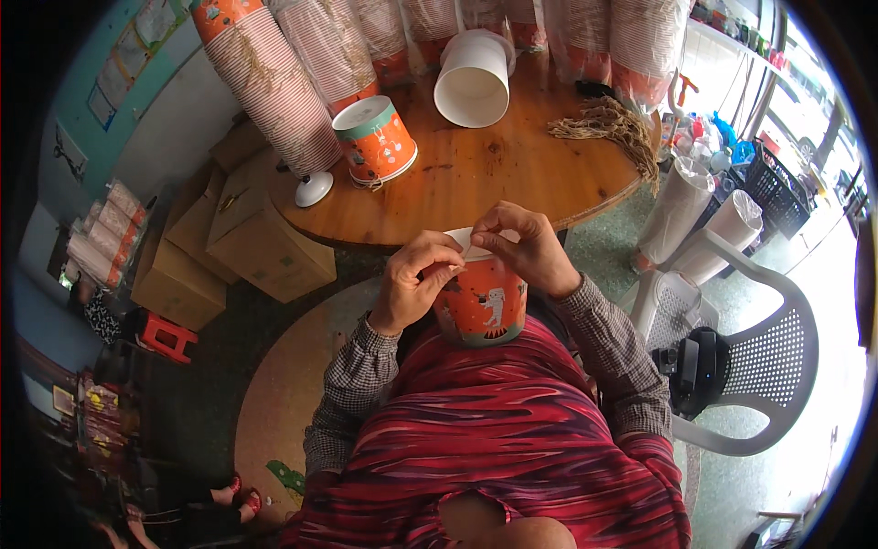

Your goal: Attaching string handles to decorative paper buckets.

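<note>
**Two hands busy at one cup rim**

Both of my hands meet at centre frame over an orange printed paper cup with a white rim (482, 306), which rests against my lap just below the edge of the round wooden worktop (512, 165). My left hand (413, 279) is curled narrow, thumb and forefinger pinched on a small white paper tab (468, 242) at the rim. My right hand (526, 242) arches over from the far side, fingertips pressed to the same tab, so both are closed on it rather than spread.

I judge the step in hand to be fitting or folding this white piece at the cup's mouth. The next move seems to call for a steady cup and a fine pinch, with the wrists kept bent inward as they are.

On the worktop, upper centre, an upturned orange paper cup of the same print (375, 142) stands near a white paper cup lying on its side (473, 82). Tall stacks of striped paper cups (274, 87) lean along the top of the frame, and a bundle of straw-coloured cord (608, 123) lies at upper right.
</note>
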Motion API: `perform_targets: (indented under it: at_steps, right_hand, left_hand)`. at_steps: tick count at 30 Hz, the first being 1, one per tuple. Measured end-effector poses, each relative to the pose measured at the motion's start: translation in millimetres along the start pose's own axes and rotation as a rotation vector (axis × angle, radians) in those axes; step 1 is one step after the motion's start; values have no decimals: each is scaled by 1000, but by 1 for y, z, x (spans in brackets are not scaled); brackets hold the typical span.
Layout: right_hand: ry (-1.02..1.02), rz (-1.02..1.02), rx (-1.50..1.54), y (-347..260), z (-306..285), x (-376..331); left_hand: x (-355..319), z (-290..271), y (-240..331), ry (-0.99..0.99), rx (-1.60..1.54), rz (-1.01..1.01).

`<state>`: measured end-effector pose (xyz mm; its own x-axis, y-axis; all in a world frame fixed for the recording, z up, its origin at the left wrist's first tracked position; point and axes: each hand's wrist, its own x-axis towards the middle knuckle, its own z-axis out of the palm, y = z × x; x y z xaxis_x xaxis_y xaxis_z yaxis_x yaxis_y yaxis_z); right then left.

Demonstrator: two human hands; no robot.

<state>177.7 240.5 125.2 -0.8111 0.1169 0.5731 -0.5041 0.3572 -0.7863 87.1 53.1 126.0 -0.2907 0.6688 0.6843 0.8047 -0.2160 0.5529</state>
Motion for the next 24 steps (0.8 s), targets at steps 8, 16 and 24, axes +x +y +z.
perform_targets:
  at_steps: [8, 16, 24]
  right_hand:
    - [-17, 95, -106, -1, 5, -4]
    - [52, 74, -134, -3, 6, -4]
    - [63, 24, -158, -12, 6, -3]
  left_hand:
    - [-2, 3, -4, -52, 58, 85]
    - [-2, 4, -8, -22, 80, 153]
    - [-1, 2, -3, 103, -164, -186]
